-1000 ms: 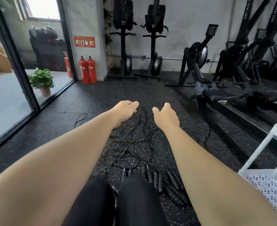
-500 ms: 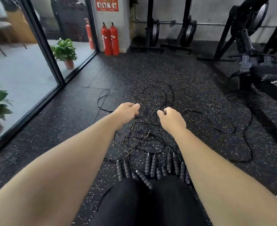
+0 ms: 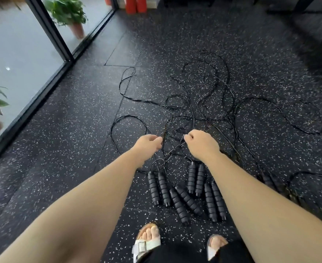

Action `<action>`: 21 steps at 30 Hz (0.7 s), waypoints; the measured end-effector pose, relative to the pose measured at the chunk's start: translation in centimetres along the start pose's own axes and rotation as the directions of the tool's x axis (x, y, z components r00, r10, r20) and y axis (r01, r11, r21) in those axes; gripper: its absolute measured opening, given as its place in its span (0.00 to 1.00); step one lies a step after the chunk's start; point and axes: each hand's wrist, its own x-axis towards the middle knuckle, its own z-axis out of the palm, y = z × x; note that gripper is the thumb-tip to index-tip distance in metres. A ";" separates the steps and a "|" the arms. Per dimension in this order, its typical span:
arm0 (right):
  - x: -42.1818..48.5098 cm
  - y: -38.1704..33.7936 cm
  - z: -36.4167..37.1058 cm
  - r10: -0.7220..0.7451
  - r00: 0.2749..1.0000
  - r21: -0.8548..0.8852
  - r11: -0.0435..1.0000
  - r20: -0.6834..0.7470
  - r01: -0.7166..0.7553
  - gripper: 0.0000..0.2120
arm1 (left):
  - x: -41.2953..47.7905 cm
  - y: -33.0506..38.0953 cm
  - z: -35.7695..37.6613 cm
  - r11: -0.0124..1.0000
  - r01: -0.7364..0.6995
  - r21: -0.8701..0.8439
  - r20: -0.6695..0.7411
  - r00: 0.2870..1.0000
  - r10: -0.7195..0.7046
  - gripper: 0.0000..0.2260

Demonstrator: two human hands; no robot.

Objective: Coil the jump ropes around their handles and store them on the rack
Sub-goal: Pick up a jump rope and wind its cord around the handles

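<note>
Ropes (image 3: 198, 118) tangled, no legible txt.

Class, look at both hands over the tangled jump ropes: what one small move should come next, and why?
Probably lift one cord gently clear of the tangle. Both the left hand and the right hand seem to pinch thin black cords that cross in loops on the floor, while the foam handles lie uncoiled near the feet, so one rope needs separating before coiling.

A black rubber gym floor flecked with white (image 3: 76, 114) carries everything. On it lie black ribbed foam jump-rope handles (image 3: 192, 194) side by side, their thin black cords (image 3: 209, 103) sprawled in tangled loops beyond.
</note>
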 end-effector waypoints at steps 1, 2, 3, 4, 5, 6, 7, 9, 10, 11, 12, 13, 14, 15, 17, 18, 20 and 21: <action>0.6 0.1 0.8 -0.004 1.000 -0.010 1.000 0.014 0.004 0.15 | 0.9 -0.8 0.3 1.000 0.018 -0.006 0.005 1.000 -0.018 0.20; 1.2 0.2 1.6 -0.010 1.000 -0.019 1.000 0.023 0.010 0.15 | 1.8 -1.6 0.6 0.999 0.034 -0.011 0.009 0.999 -0.034 0.19; 1.8 0.4 2.3 -0.013 0.999 -0.026 1.000 0.031 0.014 0.15 | 2.6 -2.5 1.0 0.999 0.047 -0.016 0.010 0.999 -0.047 0.17; 2.4 0.6 3.0 -0.013 0.999 -0.034 0.999 0.039 0.014 0.15 | 3.5 -3.3 1.3 0.998 0.061 -0.021 0.004 0.998 -0.061 0.13; 2.9 0.7 3.6 -0.011 0.999 -0.044 0.999 0.048 0.013 0.15 | 4.3 -4.2 1.7 0.997 0.079 -0.025 -0.007 0.997 -0.079 0.10; 3.5 1.0 4.1 -0.009 0.998 -0.054 0.998 0.057 0.012 0.15 | 5.1 -5.2 2.1 0.994 0.101 -0.030 -0.017 0.995 -0.102 0.10; 4.1 1.2 4.6 -0.008 0.998 -0.063 0.998 0.063 0.012 0.14 | 5.9 -6.3 2.5 0.991 0.129 -0.028 -0.025 0.991 -0.130 0.13; 5.2 1.8 5.7 -0.007 0.998 -0.073 0.997 0.067 0.012 0.14 | 7.2 -8.6 3.2 0.984 0.176 -0.010 -0.051 0.983 -0.177 0.17; 5.7 2.2 6.3 -0.008 0.998 -0.075 0.997 0.068 0.013 0.14 | 7.7 -9.7 3.5 0.980 0.199 -0.001 -0.067 0.978 -0.199 0.17; 6.1 2.6 7.0 -0.010 0.997 -0.076 0.997 0.070 0.016 0.14 | 8.1 -10.8 3.8 0.974 0.227 0.010 -0.087 0.971 -0.225 0.17; 6.4 3.0 7.7 -0.011 0.997 -0.077 0.997 0.073 0.017 0.14 | 8.5 -11.9 4.2 0.966 0.259 0.021 -0.105 0.961 -0.255 0.16; 6.6 3.3 8.5 -0.009 0.997 -0.076 0.997 0.077 0.015 0.14 | 8.9 -12.9 4.5 0.956 0.290 0.037 -0.116 0.952 -0.284 0.14; 6.7 3.6 9.2 -0.005 0.997 -0.075 0.997 0.082 0.011 0.14 | 9.2 -13.9 4.9 0.946 0.320 0.052 -0.123 0.942 -0.312 0.11; 6.8 3.9 9.9 -0.001 0.996 -0.077 0.997 0.090 0.008 0.14 | 9.5 -14.8 5.4 0.935 0.348 0.071 -0.135 0.932 -0.337 0.08; 7.0 4.3 11.0 -0.002 0.995 -0.095 0.995 0.104 0.012 0.14 | 10.1 -16.6 6.3 0.906 0.407 0.115 -0.162 0.908 -0.387 0.12; 7.2 4.5 11.5 -0.004 0.995 -0.099 0.995 0.104 0.015 0.14 | 10.2 -17.4 6.7 0.892 0.431 0.136 -0.177 0.896 -0.406 0.14; 7.6 4.9 12.1 -0.009 0.996 -0.097 0.995 0.087 0.017 0.14 | 10.6 -18.7 7.6 0.872 0.467 0.147 -0.194 0.878 -0.437 0.15; 7.7 5.2 12.4 -0.010 0.997 -0.096 0.995 0.079 0.018 0.14 | 10.6 -19.0 8.0 0.868 0.477 0.138 -0.201 0.872 -0.447 0.15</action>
